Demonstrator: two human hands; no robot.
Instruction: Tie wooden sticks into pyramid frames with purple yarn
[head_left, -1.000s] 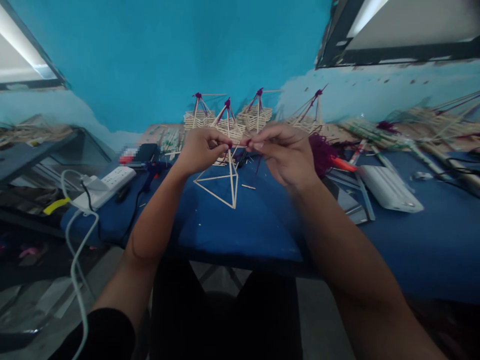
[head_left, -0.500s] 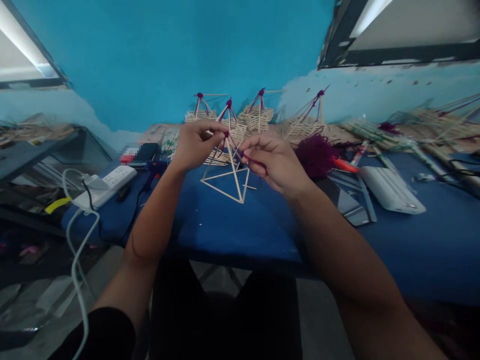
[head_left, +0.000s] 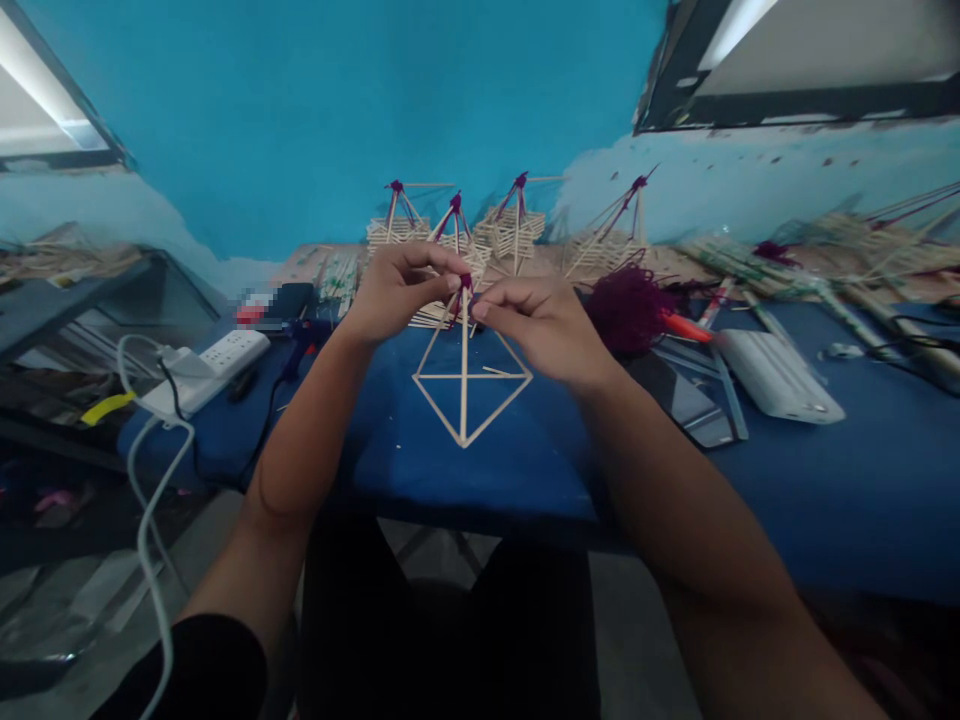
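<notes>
Head camera shows me my left hand (head_left: 396,288), fingers pinching the purple-bound tip (head_left: 466,282) of a stick frame (head_left: 464,372) at the blue desk (head_left: 409,480). My right hand (head_left: 551,322) sits close beside that tip; whether its fingers grip anything, I can't tell. A purple yarn bundle (head_left: 624,312) lies beyond it.
</notes>
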